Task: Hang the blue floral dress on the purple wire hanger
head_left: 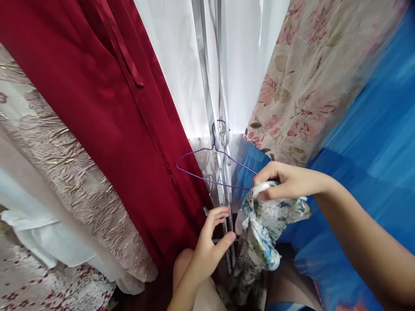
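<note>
A purple wire hanger [197,177] hangs in the middle of the view, its hook up by some pale ribbons. My right hand [285,179] pinches the top of a floral garment [259,242] in white, blue and green, right at the hanger's right end. That end of the hanger disappears behind the fingers and the cloth. The garment droops, bunched, below this hand. Left of it, my left hand [212,242] is held with thumb and fingers apart, nothing between them. Its fingertips are near the ribbons and the garment's left edge; whether they touch the ribbons I cannot tell.
Long pale ribbons [202,47] hang down the centre before a white cloth [175,56]. A dark red garment [97,129] and a textured beige one [81,172] hang to the left. A pink-flowered fabric [292,86] and blue tulle [366,181] hang to the right.
</note>
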Motion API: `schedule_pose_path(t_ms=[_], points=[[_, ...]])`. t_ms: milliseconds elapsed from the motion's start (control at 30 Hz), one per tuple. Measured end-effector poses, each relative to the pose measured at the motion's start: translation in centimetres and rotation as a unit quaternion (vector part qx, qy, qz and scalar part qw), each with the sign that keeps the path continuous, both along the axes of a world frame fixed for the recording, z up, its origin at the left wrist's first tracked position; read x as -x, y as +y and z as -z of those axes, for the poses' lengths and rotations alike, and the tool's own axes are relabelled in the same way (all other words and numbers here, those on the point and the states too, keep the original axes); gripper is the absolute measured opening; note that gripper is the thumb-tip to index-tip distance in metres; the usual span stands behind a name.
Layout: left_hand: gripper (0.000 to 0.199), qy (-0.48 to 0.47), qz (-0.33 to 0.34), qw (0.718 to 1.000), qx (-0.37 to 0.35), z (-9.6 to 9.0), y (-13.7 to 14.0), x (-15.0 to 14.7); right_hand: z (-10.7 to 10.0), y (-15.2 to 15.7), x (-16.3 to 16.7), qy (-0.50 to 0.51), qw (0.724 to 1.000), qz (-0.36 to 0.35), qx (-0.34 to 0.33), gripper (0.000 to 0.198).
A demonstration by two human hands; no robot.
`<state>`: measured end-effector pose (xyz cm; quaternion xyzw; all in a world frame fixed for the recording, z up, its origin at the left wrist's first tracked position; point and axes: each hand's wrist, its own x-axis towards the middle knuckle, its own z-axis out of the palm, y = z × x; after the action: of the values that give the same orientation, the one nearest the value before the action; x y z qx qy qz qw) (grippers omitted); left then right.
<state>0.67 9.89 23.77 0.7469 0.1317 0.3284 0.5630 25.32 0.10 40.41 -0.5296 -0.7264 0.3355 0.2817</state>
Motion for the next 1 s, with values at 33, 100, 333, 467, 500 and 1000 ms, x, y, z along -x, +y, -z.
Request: schedule_pose_path(t_ms=[33,100,333,467,500,1000], points=[[0.045,0.016,0.015,1.0,-0.01,0.0,-0.5,-0.6,-0.2,-0.1,0.7,-0.013,1.0,-0.013,0.006,0.022],[0.036,0.068,0.05,0.996,-0.02,0.2,-1.3,-1.5,-0.4,-0.4,1.2,-0.031,0.999,-0.009,0.002,0.017],[0.024,0.175,0.014,0.984,0.018,3.3,-1.1,0.7,1.4,0.1,-4.5,-0.013,0.984,0.157,-0.081,0.019],[0.022,0.104,-0.044,0.99,0.083,1.8,1.7,3.8,2.9,2.8,-6.0,0.074,0.978,0.174,-0.093,0.022],[0.021,0.072,-0.05,0.989,0.117,1.2,2.3,4.4,3.3,3.7,-5.8,0.105,0.976,0.172,-0.086,0.022],[0.025,0.224,-0.09,0.961,-0.135,-2.0,15.9,6.1,5.3,6.1,-3.8,0.346,0.927,0.142,0.022,0.034]])
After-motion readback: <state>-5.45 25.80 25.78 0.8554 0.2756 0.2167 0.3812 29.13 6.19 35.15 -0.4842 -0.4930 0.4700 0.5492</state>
